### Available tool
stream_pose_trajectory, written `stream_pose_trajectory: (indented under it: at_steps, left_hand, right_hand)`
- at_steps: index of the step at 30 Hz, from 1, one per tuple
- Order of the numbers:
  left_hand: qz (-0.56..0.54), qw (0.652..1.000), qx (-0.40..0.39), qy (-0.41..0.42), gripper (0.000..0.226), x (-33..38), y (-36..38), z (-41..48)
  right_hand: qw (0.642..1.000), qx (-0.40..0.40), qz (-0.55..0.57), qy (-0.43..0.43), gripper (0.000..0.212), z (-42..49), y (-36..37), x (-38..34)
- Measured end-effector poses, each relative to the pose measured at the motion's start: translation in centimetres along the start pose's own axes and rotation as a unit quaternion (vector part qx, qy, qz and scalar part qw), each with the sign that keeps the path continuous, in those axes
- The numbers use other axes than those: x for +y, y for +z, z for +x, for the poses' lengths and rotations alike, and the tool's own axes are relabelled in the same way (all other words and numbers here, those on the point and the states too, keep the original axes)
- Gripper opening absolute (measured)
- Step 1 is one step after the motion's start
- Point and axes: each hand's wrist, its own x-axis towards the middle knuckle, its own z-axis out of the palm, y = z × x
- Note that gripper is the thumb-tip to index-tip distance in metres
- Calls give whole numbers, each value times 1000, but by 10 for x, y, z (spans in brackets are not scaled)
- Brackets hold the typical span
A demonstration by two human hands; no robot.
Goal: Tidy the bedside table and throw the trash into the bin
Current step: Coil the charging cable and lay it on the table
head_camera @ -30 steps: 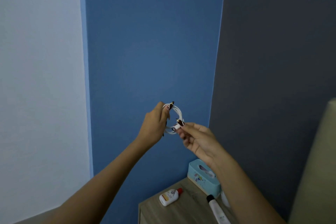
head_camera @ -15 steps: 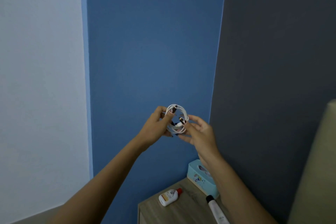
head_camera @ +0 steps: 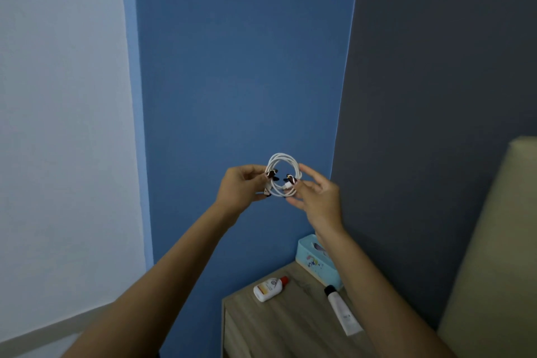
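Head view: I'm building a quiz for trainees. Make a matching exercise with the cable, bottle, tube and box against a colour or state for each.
Things:
1 cable
2 bottle
3 tube
4 box

Traits:
A black cap
B light blue
C red cap
D coiled, held in the air

Pairs: 1-D, 2-C, 3-A, 4-B

head view | forward, slightly down | near blue wall [head_camera: 241, 67]
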Motion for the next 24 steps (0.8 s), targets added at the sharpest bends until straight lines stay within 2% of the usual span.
stream_pose_trajectory:
  at_steps: [7,10,13,15,17,18,24]
  left_hand:
    - [-9,1000,6,-5,19,1,5,-20]
    - [-10,1000,3,-9,21,-1,11,-28]
    - [-23,1000,-2,-18,18,-6,18,-32]
    - [-26,999,-4,-23,17,-10,25,-33]
    - [-34,999,-5,-27,17,-12,32,-32]
    - [-41,999,-7,-31,17,-13,35,-31]
    - [-64,996,-8,-54,19,-20,44,-25]
  right_hand:
    - [1000,6,-9,10,31,-20,-4,-9]
    - [999,37,-22,-13,27,-30,-8,-6]
    - [991,67,-96,-68,28,-39,-14,2]
    - [964,76,-205,-149,34,-43,-20,9]
    - [919,62,-316,-226,38,-45,-25,14]
    - [904,51,-350,-239,40,-45,-26,16]
    - [870,-48,-440,-218,76,-50,-38,33]
